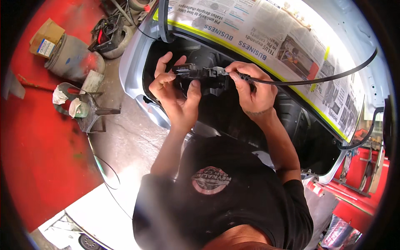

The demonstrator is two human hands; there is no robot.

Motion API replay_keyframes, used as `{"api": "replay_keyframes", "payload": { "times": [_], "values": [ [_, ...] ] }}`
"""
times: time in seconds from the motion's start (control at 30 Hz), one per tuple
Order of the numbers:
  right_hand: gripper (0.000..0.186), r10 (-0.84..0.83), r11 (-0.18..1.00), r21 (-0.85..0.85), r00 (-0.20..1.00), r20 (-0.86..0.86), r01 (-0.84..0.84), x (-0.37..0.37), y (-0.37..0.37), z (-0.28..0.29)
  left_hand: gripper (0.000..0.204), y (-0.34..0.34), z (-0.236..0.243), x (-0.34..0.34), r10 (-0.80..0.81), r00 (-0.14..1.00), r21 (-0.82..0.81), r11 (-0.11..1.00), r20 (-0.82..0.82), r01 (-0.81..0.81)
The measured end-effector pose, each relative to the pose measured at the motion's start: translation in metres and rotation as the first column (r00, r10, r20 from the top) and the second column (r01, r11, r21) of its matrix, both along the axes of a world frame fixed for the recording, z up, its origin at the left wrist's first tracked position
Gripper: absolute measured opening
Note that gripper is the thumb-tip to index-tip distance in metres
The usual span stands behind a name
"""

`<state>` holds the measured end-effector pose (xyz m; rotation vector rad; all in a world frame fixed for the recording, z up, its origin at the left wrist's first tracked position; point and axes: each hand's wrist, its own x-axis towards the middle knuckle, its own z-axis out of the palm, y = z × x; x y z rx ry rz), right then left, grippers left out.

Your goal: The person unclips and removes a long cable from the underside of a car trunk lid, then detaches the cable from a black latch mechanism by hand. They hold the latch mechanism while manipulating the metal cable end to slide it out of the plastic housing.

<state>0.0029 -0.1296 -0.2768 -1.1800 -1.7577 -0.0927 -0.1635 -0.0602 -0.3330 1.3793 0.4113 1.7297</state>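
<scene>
In front of my chest, over the open car trunk [233, 112], both hands hold parts. My left hand [177, 100] has its thumb and curled fingers around a small black latch-like mechanism [189, 71], other fingers raised. A greyish metal-looking end piece [215, 71] sticks out of its right side. My right hand [258, 89] pinches the end of a black cable [308, 82] between thumb and fingers, right against that end piece. From there the cable sweeps to the right in a long curve. How cable and mechanism join is too small to make out.
Newspaper [266, 29] edged with yellow-green tape covers the rear window. A black curved hinge arm [163, 21] stands left of it. On the left floor are a drum [73, 58] with a cardboard box [46, 35] and a stool [93, 106]. Red metal racking [350, 196] stands right.
</scene>
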Motion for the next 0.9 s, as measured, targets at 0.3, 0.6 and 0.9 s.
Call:
{"api": "replay_keyframes", "payload": {
  "times": [0.3,0.6,0.9],
  "values": [
    [0.01,-0.012,0.999,-0.047,0.946,-0.323,-0.003,-0.011,-0.005,0.001,0.036,0.015,-0.013,-0.002,-0.103,0.994,-0.08,0.991,0.037,0.106],
    [0.027,0.02,1.0,-0.007,0.989,-0.143,-0.021,-0.005,-0.01,0.006,0.048,0.006,-0.017,-0.006,-0.155,0.987,-0.224,0.961,0.05,0.162],
    [0.018,0.08,0.997,0.034,0.948,-0.308,-0.073,-0.008,-0.013,0.01,0.052,0.004,-0.022,-0.007,-0.22,0.926,-0.407,0.849,0.308,0.337]
  ]
}}
